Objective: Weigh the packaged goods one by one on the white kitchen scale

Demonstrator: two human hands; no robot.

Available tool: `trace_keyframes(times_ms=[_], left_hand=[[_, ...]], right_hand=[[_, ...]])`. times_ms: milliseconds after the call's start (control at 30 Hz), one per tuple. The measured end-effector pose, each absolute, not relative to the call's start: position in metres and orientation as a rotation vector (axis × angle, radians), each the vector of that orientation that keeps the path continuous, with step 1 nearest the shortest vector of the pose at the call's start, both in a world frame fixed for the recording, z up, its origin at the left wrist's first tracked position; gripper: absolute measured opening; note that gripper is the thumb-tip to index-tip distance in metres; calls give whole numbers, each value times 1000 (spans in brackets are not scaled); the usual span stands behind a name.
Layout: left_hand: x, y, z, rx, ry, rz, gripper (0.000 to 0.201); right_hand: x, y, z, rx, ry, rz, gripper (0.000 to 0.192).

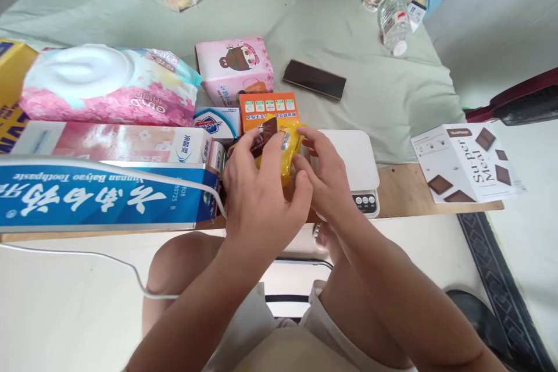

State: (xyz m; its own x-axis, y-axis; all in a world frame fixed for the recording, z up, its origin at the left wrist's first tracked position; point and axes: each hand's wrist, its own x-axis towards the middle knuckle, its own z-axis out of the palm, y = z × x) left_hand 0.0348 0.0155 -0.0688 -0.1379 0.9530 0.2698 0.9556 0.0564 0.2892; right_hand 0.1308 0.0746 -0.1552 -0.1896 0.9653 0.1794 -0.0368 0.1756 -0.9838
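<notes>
In the head view, both hands meet at the middle of the frame over a small yellow packet (291, 148), which sits just in front of an orange box (267, 109) and at the left edge of a white kitchen scale (355, 157). The left hand (257, 192) curls around the packet from the left, fingers bent over its top and its brown-printed end, grasping it. The right hand (325, 177) closes on the packet's right side with fingertips and thumb, also gripping it. Left of the hands lies a blue toothpaste box (100, 197) in the lower left, with a white and pink carton (113, 142) above it and a pink tissue pack (108, 84) higher still. A small soap box (217, 123) is beside the orange box, and a pink cartoon-printed pack (235, 67) stands behind them. A dark phone (314, 79) lies on the pale green cloth (305, 23) right of centre. A white chocolate box (466, 163) lies at the right edge, and a clear bottle (394, 26) lies in the upper right.
</notes>
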Motion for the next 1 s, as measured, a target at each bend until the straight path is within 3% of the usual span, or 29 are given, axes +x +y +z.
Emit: trace_keyframes(times_ms=[400,600,867,1000], left_hand=[[38,19,-62,-1966,-2351,-426,55],[33,16,-68,-1995,-2287,-465,62],[28,19,-78,-2002,-2200,-548,57],[36,17,-72,-2089,-1928,-793,38]], right_hand=[[125,76,-149,-892,-1126,1493,44],[120,79,-151,-824,-775,1525,25],[170,94,-163,-804,-545,1265,14],[201,102,-193,-920,-521,1235,21]])
